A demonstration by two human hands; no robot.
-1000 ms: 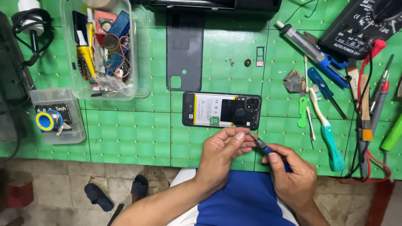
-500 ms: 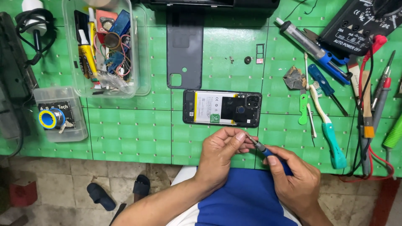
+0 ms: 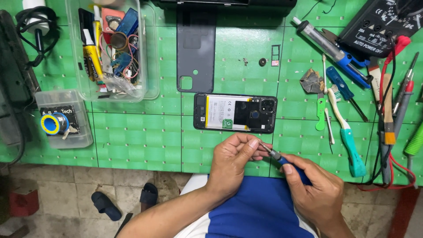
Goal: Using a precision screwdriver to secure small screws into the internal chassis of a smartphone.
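An opened phone (image 3: 235,113) lies face down on the green cutting mat (image 3: 136,136), its white battery and camera module showing. Its dark back cover (image 3: 195,52) lies just beyond it. My right hand (image 3: 315,189) holds a small blue-handled screwdriver (image 3: 277,157) near the mat's front edge. My left hand (image 3: 235,161) pinches the screwdriver's metal tip between thumb and fingers, just in front of the phone.
A clear tub (image 3: 112,46) of glue tubes and wires stands at the back left, a small box with a solder reel (image 3: 59,123) beside it. A toothbrush (image 3: 346,128), tweezers, screwdrivers, a solder sucker (image 3: 328,48) and a multimeter (image 3: 381,22) crowd the right side.
Both hands stay together at the mat's front edge, the left fingers working slightly at the screwdriver tip. The phone has not moved.
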